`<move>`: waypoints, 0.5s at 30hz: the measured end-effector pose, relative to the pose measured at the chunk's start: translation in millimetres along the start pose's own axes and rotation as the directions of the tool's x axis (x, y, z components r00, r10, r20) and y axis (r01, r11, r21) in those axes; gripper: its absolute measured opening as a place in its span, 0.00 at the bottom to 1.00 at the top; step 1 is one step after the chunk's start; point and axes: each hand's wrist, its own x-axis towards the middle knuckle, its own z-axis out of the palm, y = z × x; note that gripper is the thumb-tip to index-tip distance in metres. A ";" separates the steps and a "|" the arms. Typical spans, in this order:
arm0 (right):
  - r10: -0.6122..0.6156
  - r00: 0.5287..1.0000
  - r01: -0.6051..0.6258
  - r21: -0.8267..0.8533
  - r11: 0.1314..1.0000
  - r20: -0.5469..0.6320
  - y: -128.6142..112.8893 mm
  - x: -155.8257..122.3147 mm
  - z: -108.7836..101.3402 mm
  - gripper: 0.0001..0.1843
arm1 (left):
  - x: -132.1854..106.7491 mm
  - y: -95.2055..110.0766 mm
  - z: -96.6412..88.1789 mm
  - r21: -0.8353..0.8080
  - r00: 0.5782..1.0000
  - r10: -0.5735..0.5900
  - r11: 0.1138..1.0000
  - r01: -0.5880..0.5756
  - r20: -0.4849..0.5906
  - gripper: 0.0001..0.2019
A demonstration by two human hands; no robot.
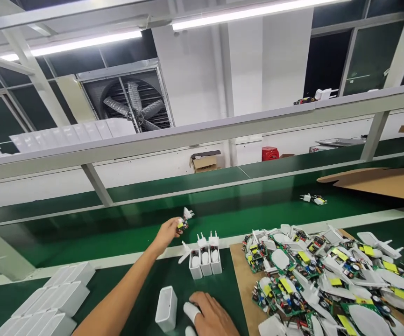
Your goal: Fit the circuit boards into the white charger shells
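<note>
White boxy shell [166, 308], left hand [167, 232] pinching board [184, 221]

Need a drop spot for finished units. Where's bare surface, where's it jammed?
Free: belt between the left hand holding a board and the lone unit; mat between the casing stack and the three chargers, though the arm crosses it. Crowded: cardboard under the board pile.

Left hand [168, 232] out over belt [223, 205], plug unit [185, 219] in it. Three upright shells [205, 259] just right of it. Empty shell [166, 308] just left of right hand [211, 319]; board pile [328, 280] to its right. Shell stack [47, 303] left of the forearm.
</note>
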 end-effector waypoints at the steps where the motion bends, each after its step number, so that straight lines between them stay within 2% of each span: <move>1: -0.032 0.999 0.032 0.006 0.999 0.017 -2.5 0.8 -5.9 0.20 | -9.5 6.3 -12.0 -0.055 0.999 -0.008 0.998 0.006 -0.046 0.16; 3: -0.085 0.996 0.085 0.018 0.996 0.008 -9.8 3.5 -21.6 0.24 | -34.9 23.3 -36.4 -0.152 0.993 0.002 0.988 -0.020 -0.116 0.19; 4: -0.083 0.996 0.084 0.022 0.996 -0.033 -14.0 5.3 -30.5 0.26 | -50.6 33.0 -47.4 -0.187 0.991 0.018 0.981 -0.043 -0.134 0.20; 6: -0.020 0.987 0.027 0.044 0.999 -0.161 -21.6 9.2 -47.7 0.29 | -85.9 51.6 -63.0 -0.225 0.990 0.049 0.971 -0.077 -0.129 0.23; 8: 0.075 0.960 -0.049 0.103 0.993 -0.269 -26.8 12.2 -61.0 0.30 | -122.8 65.6 -66.9 -0.226 0.997 0.048 0.972 -0.061 -0.063 0.26; 10: 0.111 0.945 -0.064 0.161 0.985 -0.308 -28.6 13.0 -69.1 0.33 | -156.2 73.0 -58.5 -0.145 0.994 0.031 0.989 -0.016 0.102 0.27; 12: 0.069 0.959 -0.016 0.192 0.981 -0.275 -27.7 11.5 -72.4 0.33 | -182.5 74.4 -41.2 0.028 0.956 0.012 0.999 -0.021 0.294 0.27; 13: 0.030 0.971 0.018 0.200 0.980 -0.236 -26.5 10.4 -72.7 0.32 | -192.3 73.6 -31.0 0.131 0.928 0.007 0.990 -0.060 0.373 0.26; 15: -0.035 0.987 0.068 0.212 0.975 -0.159 -23.2 8.7 -71.8 0.28 | -204.7 70.5 -11.9 0.297 0.892 0.026 0.938 -0.177 0.451 0.25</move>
